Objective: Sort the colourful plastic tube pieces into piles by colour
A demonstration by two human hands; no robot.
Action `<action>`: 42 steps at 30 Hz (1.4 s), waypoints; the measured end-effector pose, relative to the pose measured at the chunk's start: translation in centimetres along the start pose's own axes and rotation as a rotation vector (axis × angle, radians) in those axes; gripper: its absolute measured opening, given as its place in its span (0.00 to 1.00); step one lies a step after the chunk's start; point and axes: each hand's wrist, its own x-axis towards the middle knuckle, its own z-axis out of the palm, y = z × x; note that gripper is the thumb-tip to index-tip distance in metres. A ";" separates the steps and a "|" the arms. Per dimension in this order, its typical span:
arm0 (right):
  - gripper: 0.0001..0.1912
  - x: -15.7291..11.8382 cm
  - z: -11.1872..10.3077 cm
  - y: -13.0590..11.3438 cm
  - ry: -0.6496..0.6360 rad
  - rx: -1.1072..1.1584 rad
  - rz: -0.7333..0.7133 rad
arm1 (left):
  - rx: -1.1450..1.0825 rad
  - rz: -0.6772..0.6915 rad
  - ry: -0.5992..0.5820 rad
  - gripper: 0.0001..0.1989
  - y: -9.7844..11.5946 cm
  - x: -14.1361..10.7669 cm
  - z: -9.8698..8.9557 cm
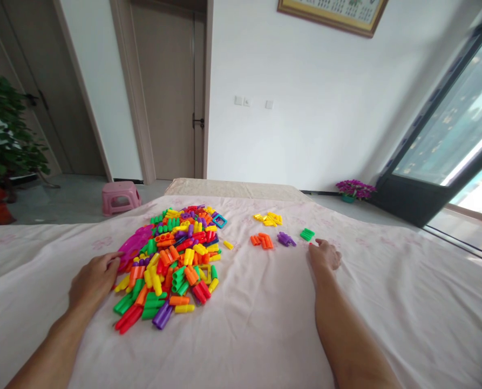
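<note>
A heap of bright plastic toy tubes [178, 270] in red, orange, yellow, green and purple lies on the left half of the cloth. At its left side my left hand [95, 278] is closed on the edge of a magenta plastic basket [130, 248], partly covered by the heap. My right hand [325, 256] rests low on the cloth, fingers bent together; a bit of a red toy tube [311, 244] shows at the fingertips. Just beyond it is a green group of tubes [307, 234]. Purple tubes [286, 239], orange tubes [262, 241] and yellow tubes [269, 219] lie in separate small groups.
A pale pink cloth [257, 324] with folds covers the surface. One yellow tube [228, 245] lies right of the heap, near a teal square frame [220, 220]. Beyond stand a pink stool [121, 198], a closed door [165, 92] and a pot of purple flowers [354, 189].
</note>
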 end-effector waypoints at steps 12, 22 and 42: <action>0.19 7.3 0.6 -1.5 -0.243 -0.130 -0.280 | 0.011 -0.010 0.005 0.27 -0.1 0.2 0.2; 0.31 6.7 -0.3 -2.0 -0.166 0.006 -0.267 | -0.011 -0.009 -0.004 0.28 -0.3 0.2 0.3; 0.28 0.1 -2.1 -3.2 -0.268 -0.203 -0.489 | -0.023 -0.009 -0.012 0.28 -0.4 0.3 0.5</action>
